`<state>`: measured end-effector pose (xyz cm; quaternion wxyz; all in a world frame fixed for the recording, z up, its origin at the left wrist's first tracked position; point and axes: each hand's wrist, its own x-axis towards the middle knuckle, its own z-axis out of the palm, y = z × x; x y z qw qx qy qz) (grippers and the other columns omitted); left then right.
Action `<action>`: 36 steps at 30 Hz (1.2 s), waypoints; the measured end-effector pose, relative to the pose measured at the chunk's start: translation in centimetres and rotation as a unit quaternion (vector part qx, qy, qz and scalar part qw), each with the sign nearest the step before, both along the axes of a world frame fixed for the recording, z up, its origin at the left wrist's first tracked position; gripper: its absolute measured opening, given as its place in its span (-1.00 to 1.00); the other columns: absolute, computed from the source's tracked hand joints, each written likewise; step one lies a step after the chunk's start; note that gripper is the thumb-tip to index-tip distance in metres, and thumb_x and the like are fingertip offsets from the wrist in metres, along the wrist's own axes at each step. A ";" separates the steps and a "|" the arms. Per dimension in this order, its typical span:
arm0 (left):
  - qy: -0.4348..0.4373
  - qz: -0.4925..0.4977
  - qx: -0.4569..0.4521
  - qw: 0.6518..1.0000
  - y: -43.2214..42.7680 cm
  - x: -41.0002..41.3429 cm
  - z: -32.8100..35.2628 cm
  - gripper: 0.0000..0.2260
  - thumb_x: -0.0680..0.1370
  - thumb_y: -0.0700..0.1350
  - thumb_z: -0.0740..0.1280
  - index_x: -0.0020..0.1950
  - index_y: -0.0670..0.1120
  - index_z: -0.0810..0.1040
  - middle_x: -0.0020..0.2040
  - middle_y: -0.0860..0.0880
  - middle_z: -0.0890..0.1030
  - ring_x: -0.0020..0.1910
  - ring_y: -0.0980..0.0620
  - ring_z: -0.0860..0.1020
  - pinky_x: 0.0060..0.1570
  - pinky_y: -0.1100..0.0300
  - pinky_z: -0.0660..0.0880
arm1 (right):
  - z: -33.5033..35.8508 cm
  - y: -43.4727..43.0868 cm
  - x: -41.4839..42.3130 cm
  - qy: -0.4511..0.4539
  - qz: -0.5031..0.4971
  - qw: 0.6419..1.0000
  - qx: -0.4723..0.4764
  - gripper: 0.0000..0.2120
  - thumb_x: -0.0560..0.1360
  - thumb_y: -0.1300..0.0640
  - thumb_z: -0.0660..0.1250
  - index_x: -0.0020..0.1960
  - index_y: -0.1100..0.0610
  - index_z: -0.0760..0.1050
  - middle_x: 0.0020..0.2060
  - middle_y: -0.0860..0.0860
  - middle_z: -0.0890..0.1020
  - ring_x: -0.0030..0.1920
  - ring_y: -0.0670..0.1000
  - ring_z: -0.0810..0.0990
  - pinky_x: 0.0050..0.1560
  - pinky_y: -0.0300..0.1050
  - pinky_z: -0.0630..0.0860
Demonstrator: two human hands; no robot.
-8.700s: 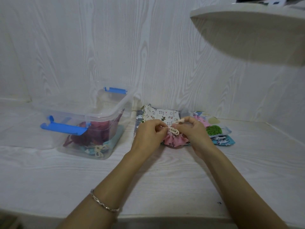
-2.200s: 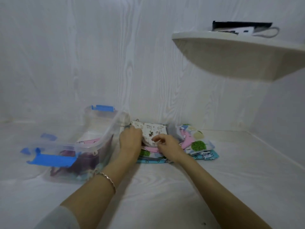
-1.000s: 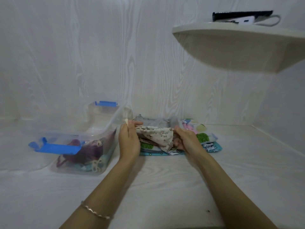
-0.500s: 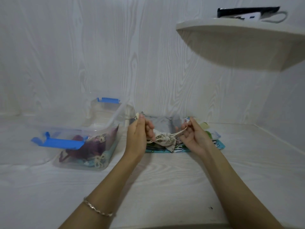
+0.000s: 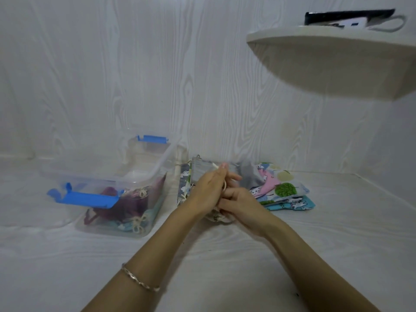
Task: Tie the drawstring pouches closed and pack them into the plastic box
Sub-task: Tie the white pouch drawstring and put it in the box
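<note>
Hands closed in since cords were stretched apart. Pouch [image 5: 216, 217] sits just right of box [image 5: 144, 176]. Left hand [image 5: 208, 188] fingers together, pinching cord [image 5: 224, 186]; right hand [image 5: 243, 204] fingers curled on it (exact pinch hidden). Risk: cord slips mid-knot, so the mouth reopens.

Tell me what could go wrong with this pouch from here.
1. The left hand and right hand both hold the cord over the cream pouch, hiding the knot. A loose knot might open later in the plastic box.
2. The hands work right beside the stack of flat pouches, so a pull could snag or drag the grey pouch on top.
</note>
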<state>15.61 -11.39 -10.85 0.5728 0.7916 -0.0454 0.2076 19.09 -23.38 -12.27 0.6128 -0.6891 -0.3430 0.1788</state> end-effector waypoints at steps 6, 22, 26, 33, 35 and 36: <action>-0.028 0.029 0.122 0.992 1.1 -1.2 -1.1 -0.57 0.65 0.07 0.12 -0.23 -0.12 0.61 -0.32 0.02 0.65 -0.29 0.11 0.60 -0.18 0.16 0.50 | 0.3 0.0 0.4 0.042 -0.048 0.995 0.082 -0.71 0.57 0.28 0.27 -0.31 0.14 0.58 -0.46 -0.02 0.53 -0.42 -0.14 0.47 -0.32 -0.28 0.39; 0.080 -0.085 -0.077 0.990 3.0 -1.6 -0.8 -0.80 0.52 -0.14 0.40 0.12 -0.07 0.66 -0.07 -0.04 0.72 -0.01 0.02 0.64 -0.03 0.24 0.49 | 0.7 -0.9 0.7 -0.024 -0.097 0.991 0.085 -0.82 0.54 0.33 0.30 -0.01 0.13 0.65 -0.17 -0.01 0.72 -0.12 -0.14 0.67 -0.10 -0.31 0.53; 0.062 -0.075 -0.110 0.989 2.7 -1.6 -0.7 -0.78 0.52 -0.22 0.39 0.17 -0.15 0.64 -0.02 -0.14 0.71 0.02 -0.02 0.67 0.06 0.19 0.57 | 1.0 -1.0 0.5 -0.021 -0.089 0.991 0.099 -0.78 0.55 0.37 0.27 -0.06 0.13 0.64 -0.26 -0.06 0.71 -0.20 -0.19 0.65 -0.15 -0.33 0.53; 0.057 -0.045 0.006 0.997 2.5 -1.6 -0.8 -0.88 0.52 -0.13 0.41 0.01 -0.09 0.71 -0.30 -0.18 0.63 -0.32 0.14 0.47 -0.21 0.29 0.40 | 0.6 -0.8 0.9 -0.023 -0.146 0.985 0.084 -0.87 0.54 0.28 0.33 -0.03 0.16 0.65 -0.33 -0.04 0.67 -0.31 -0.17 0.59 -0.22 -0.35 0.51; 0.061 -0.044 0.023 0.997 2.3 -1.8 -0.8 -0.88 0.53 -0.13 0.40 -0.04 -0.12 0.72 -0.41 -0.05 0.59 -0.40 0.18 0.39 -0.33 0.33 0.33 | 0.5 -0.8 0.9 -0.020 -0.150 0.986 0.071 -0.88 0.53 0.25 0.34 -0.05 0.24 0.66 -0.42 -0.02 0.61 -0.40 -0.15 0.52 -0.31 -0.34 0.47; 0.065 -0.044 0.027 0.997 2.3 -1.9 -0.8 -0.87 0.54 -0.14 0.39 -0.04 -0.16 0.71 -0.47 0.04 0.52 -0.47 0.20 0.33 -0.41 0.34 0.27 | 0.4 -0.7 1.0 -0.015 -0.152 0.986 0.060 -0.86 0.53 0.23 0.35 -0.06 0.27 0.66 -0.43 0.02 0.58 -0.42 -0.12 0.48 -0.34 -0.33 0.45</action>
